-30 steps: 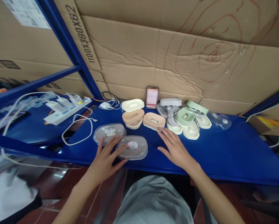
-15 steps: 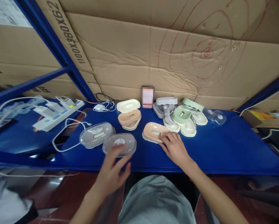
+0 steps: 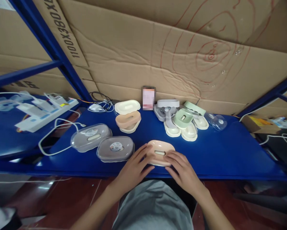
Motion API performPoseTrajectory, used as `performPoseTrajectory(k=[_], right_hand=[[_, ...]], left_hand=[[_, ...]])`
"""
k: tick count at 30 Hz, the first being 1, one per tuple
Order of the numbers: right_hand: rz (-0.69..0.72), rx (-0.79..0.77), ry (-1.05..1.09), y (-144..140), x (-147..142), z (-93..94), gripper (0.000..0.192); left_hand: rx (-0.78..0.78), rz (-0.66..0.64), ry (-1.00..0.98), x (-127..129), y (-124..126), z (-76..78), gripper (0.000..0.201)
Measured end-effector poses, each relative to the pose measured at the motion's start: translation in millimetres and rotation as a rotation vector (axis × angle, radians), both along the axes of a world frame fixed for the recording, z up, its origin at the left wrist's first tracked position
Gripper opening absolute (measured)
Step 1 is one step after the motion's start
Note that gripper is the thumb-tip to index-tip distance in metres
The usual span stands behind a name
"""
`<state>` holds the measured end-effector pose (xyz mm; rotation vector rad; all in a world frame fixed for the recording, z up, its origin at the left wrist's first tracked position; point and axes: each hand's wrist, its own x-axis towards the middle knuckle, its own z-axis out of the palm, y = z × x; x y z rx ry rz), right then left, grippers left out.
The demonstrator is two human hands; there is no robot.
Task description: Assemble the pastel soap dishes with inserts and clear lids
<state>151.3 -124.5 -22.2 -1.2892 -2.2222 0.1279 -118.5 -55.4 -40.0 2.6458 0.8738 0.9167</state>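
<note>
A peach soap dish with a slot in its middle and a cream base under it lies near the table's front edge. My left hand has its fingers on the dish's left end. From the other side, my right hand grips the right end, thumb at the near rim. To the left are two grey soap dishes under clear lids, the closer one bearing a round sticker and the other beside it. Another peach dish rests tilted on a cream tray farther back.
A cream dish stands at the back left; a phone leans on the cardboard. Green dishes, lilac dishes and cream trays pile up at back right, near clear lids. A power strip and white cable lie left.
My left hand has left the lidded grey dish and moved right to the peach dish. The peach dish has come closer to the table's front edge with my right hand on it.
</note>
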Motion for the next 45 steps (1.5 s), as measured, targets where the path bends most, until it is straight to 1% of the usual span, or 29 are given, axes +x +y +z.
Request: performPoseTrajectory(k=[2,4,7,9,12,14,16,17,19,21,23,24,26,28,30,32,34,35,37,40,45], right_hand=[[0.017,0.028,-0.041,0.9,-3.2,-2.2,0.04],[0.037,0.053,-0.068,3.1,-1.9,0.0,0.038],[0.049,0.083,-0.107,16.6,8.8,14.7,0.034],[-0.041,0.129,-0.14,36.8,17.0,29.2,0.034],[-0.273,0.209,-0.234,82.1,19.3,47.3,0.044],[-0.409,0.24,-0.321,115.4,11.5,52.4,0.057],[-0.514,0.244,-0.384,144.7,-0.3,52.2,0.067],[-0.549,0.235,-0.401,156.7,-5.6,51.1,0.068],[-0.577,0.217,-0.394,174.1,-12.0,49.7,0.06],[-0.573,0.222,-0.332,182.1,-10.7,52.0,0.052],[-0.552,0.257,-0.211,179.3,-3.0,58.4,0.051],[-0.529,0.276,-0.132,173.2,1.9,62.2,0.053],[-0.449,0.29,0.032,151.1,10.7,67.7,0.054],[-0.346,0.246,0.146,117.3,15.8,65.7,0.053],[-0.261,0.152,0.178,77.9,17.0,53.6,0.051],[-0.207,0.069,0.186,42.3,16.6,34.2,0.051],[-0.155,0.002,0.187,17.5,16.7,14.8,0.055],[-0.127,-0.034,0.18,9.9,17.0,7.2,0.057],[-0.062,-0.103,0.146,3.2,17.7,-1.5,0.06],[0.016,-0.157,0.062,4.1,17.1,-1.7,0.059],[0.049,-0.143,-0.009,4.6,13.2,3.6,0.059]], left_hand=[[-0.015,0.011,-0.03,-1.1,0.2,-1.9,0.026],[-0.02,0.019,-0.052,-0.5,0.4,-2.3,0.023],[-0.023,0.035,-0.058,2.1,-0.2,-0.9,0.022],[-0.02,0.042,-0.059,3.4,-1.2,0.4,0.021],[-0.01,0.042,-0.057,4.1,-2.9,1.2,0.022],[-0.006,0.041,-0.05,3.9,-3.7,1.2,0.022],[-0.005,0.046,-0.042,3.5,-4.1,1.3,0.022],[-0.007,0.047,-0.038,3.3,-4.2,1.6,0.022],[-0.015,0.047,-0.025,2.9,-4.2,2.7,0.022],[-0.027,0.042,-0.015,2.7,-4.3,4.1,0.022],[-0.037,0.033,-0.018,2.5,-4.6,5.1,0.022],[-0.04,0.03,-0.027,2.3,-4.9,5.2,0.021],[-0.043,0.038,-0.051,1.5,-5.9,3.9,0.021],[-0.049,0.067,-0.082,0.3,-6.9,0.8,0.02],[-0.07,0.102,-0.112,-1.0,-7.5,-3.1,0.021],[-0.095,0.121,-0.153,-1.8,-7.3,-5.9,0.028],[-0.114,0.125,-0.203,-1.9,-6.4,-6.6,0.038],[-0.122,0.125,-0.225,-1.8,-5.9,-6.3,0.043],[-0.145,0.124,-0.246,-1.5,-5.0,-5.2,0.051],[-0.157,0.112,-0.231,-1.7,-4.4,-4.8,0.057],[-0.126,0.079,-0.211,-4.6,-3.0,-8.0,0.042]])
